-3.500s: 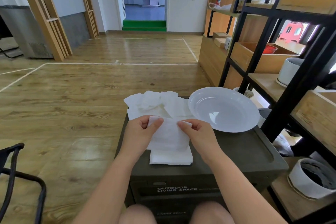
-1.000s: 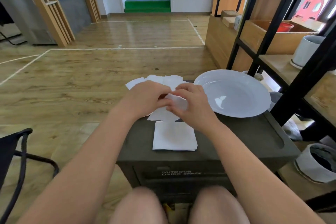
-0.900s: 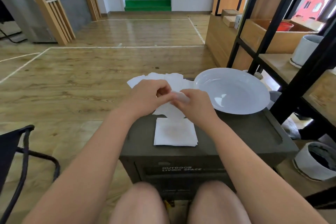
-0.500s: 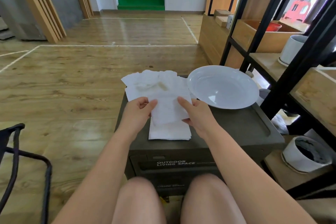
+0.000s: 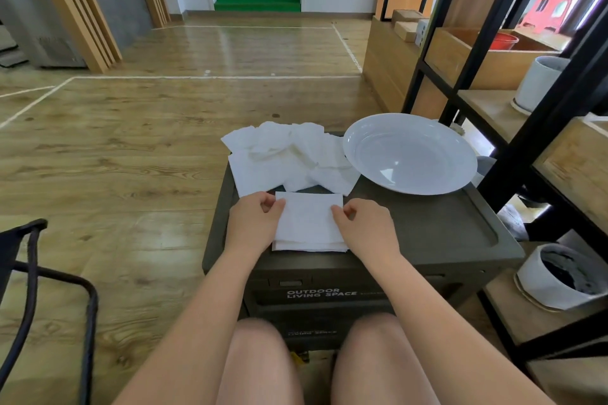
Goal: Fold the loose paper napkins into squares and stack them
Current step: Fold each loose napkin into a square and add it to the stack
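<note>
White folded paper napkin [image 5: 307,219] lay on top of the square stack of folded napkins [image 5: 309,245] on our dark green plastic box [image 5: 437,233]; our left hand [image 5: 253,223] and right hand [image 5: 365,227] pinched its side edges. Crumpled loose white napkins [image 5: 289,154] sat behind, beside a round white plate [image 5: 409,153].

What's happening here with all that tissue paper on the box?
A seated person is folding paper napkins into squares on a dark storage box. The left hand and right hand pinch the two sides of a folded napkin lying on top of a small stack of folded ones. Behind it sits a pile of loose napkins not yet folded, and beside that a white plate with nothing on it.
</note>
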